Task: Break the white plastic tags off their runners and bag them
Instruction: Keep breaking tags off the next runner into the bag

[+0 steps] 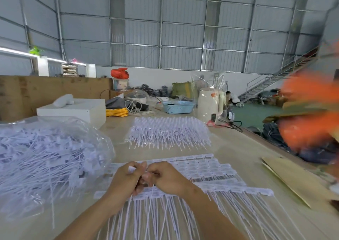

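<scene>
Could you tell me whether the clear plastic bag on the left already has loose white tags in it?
Yes, the clear plastic bag bulges with a heap of loose white tags showing through its film.

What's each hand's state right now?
Left hand: closed, pinching white tags.
Right hand: closed, pinching the same tags.

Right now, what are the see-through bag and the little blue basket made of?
The clear crinkly bag of white tags looks like thin glossy plastic film: it wrinkles, shines and shows the tags inside. The pale blue perforated basket seems moulded matte plastic, with rows of holes.
</scene>
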`<state>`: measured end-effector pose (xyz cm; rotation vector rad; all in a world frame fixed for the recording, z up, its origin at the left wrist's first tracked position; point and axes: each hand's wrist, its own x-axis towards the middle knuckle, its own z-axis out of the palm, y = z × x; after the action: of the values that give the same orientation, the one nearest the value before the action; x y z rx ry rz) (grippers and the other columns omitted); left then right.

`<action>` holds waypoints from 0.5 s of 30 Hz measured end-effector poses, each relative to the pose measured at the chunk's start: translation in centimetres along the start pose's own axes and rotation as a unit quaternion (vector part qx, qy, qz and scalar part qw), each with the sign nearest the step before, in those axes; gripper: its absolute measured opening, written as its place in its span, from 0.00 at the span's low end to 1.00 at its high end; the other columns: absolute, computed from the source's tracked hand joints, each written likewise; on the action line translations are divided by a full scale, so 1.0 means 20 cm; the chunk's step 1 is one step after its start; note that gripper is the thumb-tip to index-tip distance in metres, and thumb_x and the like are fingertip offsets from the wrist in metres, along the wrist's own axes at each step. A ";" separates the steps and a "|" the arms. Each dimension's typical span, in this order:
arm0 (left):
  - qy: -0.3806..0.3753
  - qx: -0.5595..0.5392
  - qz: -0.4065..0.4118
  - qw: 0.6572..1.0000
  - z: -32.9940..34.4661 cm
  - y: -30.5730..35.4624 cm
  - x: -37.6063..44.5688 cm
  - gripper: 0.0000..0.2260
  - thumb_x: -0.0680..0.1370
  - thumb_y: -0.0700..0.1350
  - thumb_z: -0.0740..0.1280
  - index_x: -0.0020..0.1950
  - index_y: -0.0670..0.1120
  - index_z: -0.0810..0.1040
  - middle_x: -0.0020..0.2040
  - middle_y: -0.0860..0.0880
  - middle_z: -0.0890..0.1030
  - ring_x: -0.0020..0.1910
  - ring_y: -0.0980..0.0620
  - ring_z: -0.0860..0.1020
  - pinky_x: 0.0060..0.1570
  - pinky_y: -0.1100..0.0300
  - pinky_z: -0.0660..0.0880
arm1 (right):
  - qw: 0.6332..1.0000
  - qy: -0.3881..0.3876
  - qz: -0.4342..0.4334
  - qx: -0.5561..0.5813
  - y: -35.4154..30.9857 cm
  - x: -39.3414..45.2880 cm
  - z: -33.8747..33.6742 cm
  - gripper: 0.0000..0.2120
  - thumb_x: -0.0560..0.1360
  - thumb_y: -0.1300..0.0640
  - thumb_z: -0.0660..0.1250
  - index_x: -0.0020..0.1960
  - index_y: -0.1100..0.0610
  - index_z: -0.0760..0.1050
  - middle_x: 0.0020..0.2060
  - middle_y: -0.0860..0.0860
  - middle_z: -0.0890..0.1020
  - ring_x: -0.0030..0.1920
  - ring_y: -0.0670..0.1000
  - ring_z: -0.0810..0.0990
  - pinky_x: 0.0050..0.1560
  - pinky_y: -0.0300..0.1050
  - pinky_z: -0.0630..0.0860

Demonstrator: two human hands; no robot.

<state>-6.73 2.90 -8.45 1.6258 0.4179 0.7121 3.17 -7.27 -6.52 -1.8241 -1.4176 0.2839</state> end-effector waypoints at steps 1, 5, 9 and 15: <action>0.004 0.011 0.006 1.000 0.01 0.01 0.00 0.16 0.78 0.48 0.65 0.34 0.41 0.71 0.21 0.49 0.70 0.19 0.53 0.65 0.20 0.66 0.62 | 1.000 0.004 -0.004 -0.002 0.00 -0.01 0.00 0.13 0.79 0.59 0.63 0.41 0.69 0.74 0.37 0.65 0.76 0.38 0.52 0.72 0.42 0.48 0.71; -0.005 0.038 -0.016 0.999 0.02 0.04 0.01 0.16 0.80 0.45 0.63 0.34 0.42 0.66 0.20 0.53 0.65 0.17 0.56 0.61 0.19 0.66 0.58 | 1.000 -0.004 -0.005 0.016 -0.01 -0.03 -0.02 0.13 0.78 0.60 0.63 0.40 0.69 0.73 0.33 0.59 0.70 0.35 0.50 0.68 0.38 0.43 0.63; -0.061 0.005 -0.068 0.996 -0.02 0.08 0.00 0.14 0.80 0.43 0.62 0.37 0.42 0.65 0.22 0.50 0.64 0.18 0.56 0.57 0.19 0.70 0.55 | 0.998 -0.035 0.014 0.044 -0.04 -0.05 -0.05 0.12 0.78 0.61 0.63 0.38 0.66 0.73 0.28 0.54 0.67 0.28 0.43 0.64 0.31 0.36 0.62; -0.146 -0.019 -0.138 0.979 -0.05 0.14 -0.03 0.17 0.80 0.43 0.62 0.32 0.46 0.64 0.24 0.51 0.61 0.20 0.57 0.54 0.18 0.72 0.53 | 0.995 -0.082 0.010 0.054 -0.07 -0.07 -0.11 0.16 0.77 0.63 0.64 0.32 0.50 0.72 0.23 0.41 0.71 0.25 0.37 0.68 0.30 0.27 0.64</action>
<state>-8.11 2.77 -5.74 1.5664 0.4029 0.2661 3.06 -9.35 -4.41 -1.7595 -1.4668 0.5215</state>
